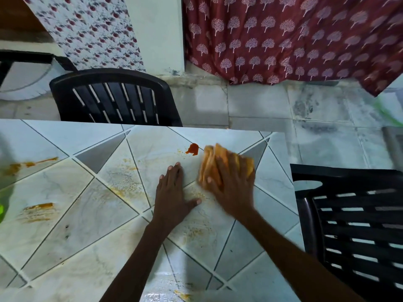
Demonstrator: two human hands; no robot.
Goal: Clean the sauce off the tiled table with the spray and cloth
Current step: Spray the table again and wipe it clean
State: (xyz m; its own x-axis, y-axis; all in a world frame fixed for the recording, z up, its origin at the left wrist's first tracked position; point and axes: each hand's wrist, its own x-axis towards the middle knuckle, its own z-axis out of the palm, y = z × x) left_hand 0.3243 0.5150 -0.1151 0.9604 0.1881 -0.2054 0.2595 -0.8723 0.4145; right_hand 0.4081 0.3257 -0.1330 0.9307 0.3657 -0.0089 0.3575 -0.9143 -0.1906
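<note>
The wiping step is judged to be in hand: an orange cloth (226,163), folded and ribbed in texture, is pressed flat against the desk (65,214) under the right hand (233,188), whose fingers are spread over it rather than curled, so the grip is a flat, open-palmed press on the cloth. The left hand (172,199) is laid flat on bare tile just beside it, empty, fingers extended, apparently as a brace. A thick red-orange blot of sauce (192,149) is seen just beside the cloth's far-left corner, not yet touched by it. Thinner smears (38,211) are left on the left part of the desk, some streaked, and a pale orange film is spread across the middle tiles. The next move is judged to call for the cloth to be carried over the blot with firm pressure, then across to the left smears. The desk surface is glossy, marbled pale tile cut in diamonds and triangles, with dark grout lines where sauce may lodge. A blurred green shape at the left edge may be the spray, though that cannot be told. Black slatted plastic chairs (113,99) are set beyond and to the right.
</note>
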